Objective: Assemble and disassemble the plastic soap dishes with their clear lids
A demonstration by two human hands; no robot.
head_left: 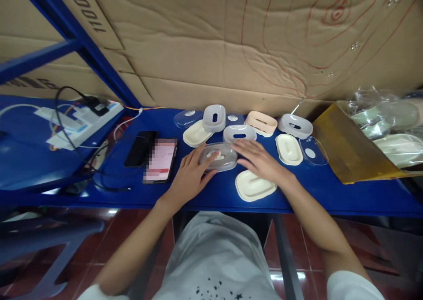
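Observation:
A grey oval box with a clear lid (222,162) lies on the blue table between my hands. My left hand (189,176) touches its left side, fingers spread, with a fingertip on the round sticker. My right hand (259,159) rests at the box's right edge, its fingers extended and apart. Just below the right hand lies a cream oval piece (253,187), partly covered by it. Behind the box stands a grey oval shell with a slot (239,130). Neither hand is closed round anything.
Behind are another grey shell (214,119), a peach shell (261,121), a lavender-grey shell (295,127) and clear lids (313,151). Phones (160,160) and a power strip (76,124) lie left. A yellow-brown carton (346,146) holding wrapped pieces stands right.

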